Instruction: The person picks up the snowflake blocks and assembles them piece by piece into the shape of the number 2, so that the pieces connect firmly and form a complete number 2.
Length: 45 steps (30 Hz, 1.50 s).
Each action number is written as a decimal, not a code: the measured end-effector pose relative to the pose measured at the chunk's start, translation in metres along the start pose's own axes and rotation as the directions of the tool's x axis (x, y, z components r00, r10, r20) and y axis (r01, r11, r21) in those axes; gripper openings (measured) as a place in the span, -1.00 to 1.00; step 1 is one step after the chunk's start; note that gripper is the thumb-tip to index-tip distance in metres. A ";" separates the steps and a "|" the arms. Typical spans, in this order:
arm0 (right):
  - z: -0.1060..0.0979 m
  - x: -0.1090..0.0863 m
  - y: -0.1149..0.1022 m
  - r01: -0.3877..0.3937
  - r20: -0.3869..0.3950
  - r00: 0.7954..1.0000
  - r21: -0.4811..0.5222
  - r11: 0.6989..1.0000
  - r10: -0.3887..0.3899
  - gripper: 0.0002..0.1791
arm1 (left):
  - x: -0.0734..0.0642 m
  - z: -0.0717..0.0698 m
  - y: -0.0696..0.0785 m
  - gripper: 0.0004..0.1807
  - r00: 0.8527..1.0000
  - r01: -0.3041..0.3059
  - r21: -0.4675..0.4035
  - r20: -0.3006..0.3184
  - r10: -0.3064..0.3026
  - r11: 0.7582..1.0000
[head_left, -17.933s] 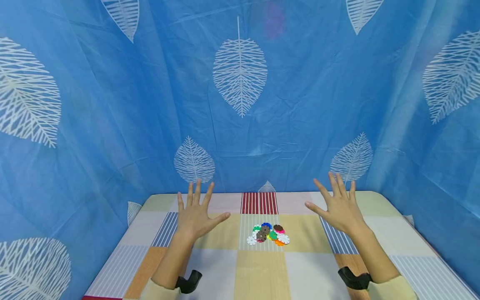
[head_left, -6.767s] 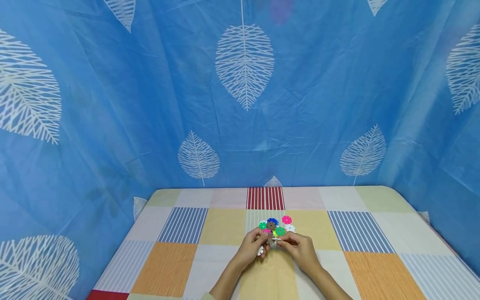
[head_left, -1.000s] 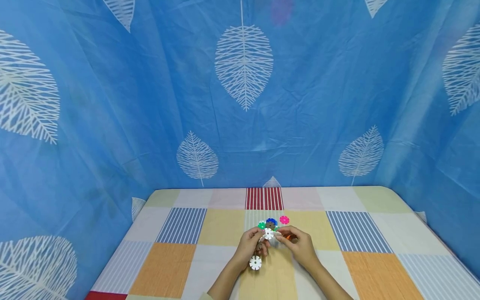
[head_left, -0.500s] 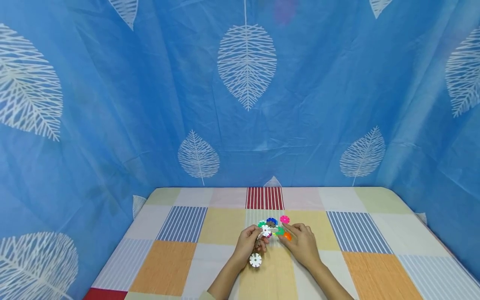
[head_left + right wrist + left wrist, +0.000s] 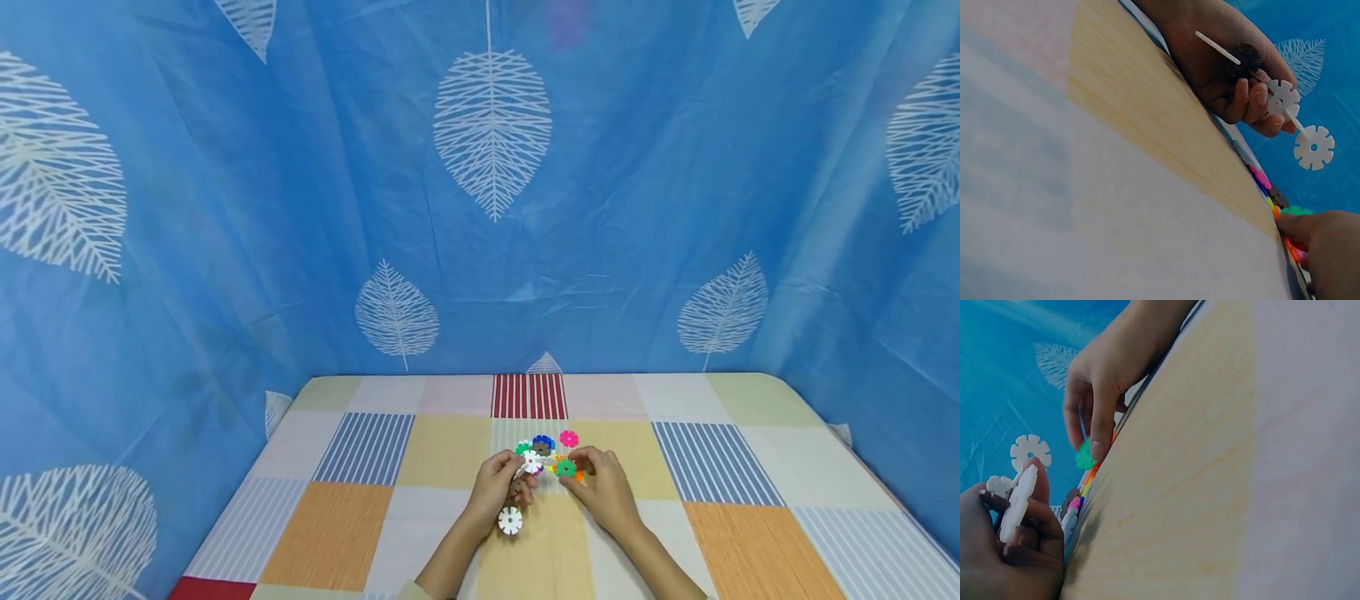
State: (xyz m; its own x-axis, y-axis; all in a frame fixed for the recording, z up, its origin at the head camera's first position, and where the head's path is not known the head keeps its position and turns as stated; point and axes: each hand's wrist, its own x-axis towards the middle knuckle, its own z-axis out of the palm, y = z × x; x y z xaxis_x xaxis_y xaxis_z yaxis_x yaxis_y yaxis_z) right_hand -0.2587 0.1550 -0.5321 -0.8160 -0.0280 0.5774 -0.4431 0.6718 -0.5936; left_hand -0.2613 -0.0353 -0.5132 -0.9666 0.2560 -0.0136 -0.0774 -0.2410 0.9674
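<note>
My left hand (image 5: 495,487) grips a joined chain of notched interlocking discs. One white disc (image 5: 532,461) faces up at the fingertips, and another white disc (image 5: 510,521) hangs below the hand. Between them, a brown disc (image 5: 1247,60) sits against the palm in the right wrist view, joined to a white disc seen edge-on (image 5: 1217,47). The chain's outer white disc (image 5: 1314,147) sticks out past the fingers. My right hand (image 5: 607,492) pinches a green disc (image 5: 566,467) between thumb and fingers, close over the loose pieces.
Loose discs lie just beyond the hands: a blue one (image 5: 543,442), a brown one (image 5: 542,450), and orange and yellow ones partly hidden by the right hand. A pink disc (image 5: 569,438) lies apart at the right. The patchwork cloth (image 5: 435,450) meets a blue curtain (image 5: 600,250) behind.
Earlier both hands were spread apart over the pile; the left has since gathered a disc chain. Within the last second, the right hand left the chain, moved right and picked up the green disc.
</note>
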 end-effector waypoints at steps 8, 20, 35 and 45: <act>0.000 0.002 -0.007 -0.252 0.087 0.964 0.595 0.763 0.251 -0.72 | -0.012 0.006 0.019 -0.80 1.000 -0.004 -0.008 -0.014 0.004 1.000; -0.002 0.002 -0.010 -0.360 0.241 0.932 0.700 0.616 0.271 -0.68 | -0.012 0.007 0.019 -0.70 1.000 -0.016 0.020 0.008 0.016 1.000; -0.004 0.001 -0.011 -0.309 0.266 0.950 0.713 0.629 0.165 -0.64 | -0.013 0.004 0.022 -0.74 0.994 -0.063 0.089 0.093 0.055 0.994; 0.000 0.001 -0.013 -0.321 0.221 0.946 0.727 0.607 0.236 -0.64 | -0.002 -0.001 0.002 -0.73 0.999 -0.019 0.030 0.026 0.018 0.999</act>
State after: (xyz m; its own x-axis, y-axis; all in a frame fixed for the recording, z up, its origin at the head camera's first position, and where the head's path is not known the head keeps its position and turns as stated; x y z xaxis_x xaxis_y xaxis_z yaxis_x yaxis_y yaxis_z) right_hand -0.2535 0.1463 -0.5237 -0.9588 -0.0319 0.2824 -0.2767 -0.1215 -0.9532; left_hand -0.2595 -0.0370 -0.5112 -0.9611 0.2760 0.0106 -0.0518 -0.2175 0.9747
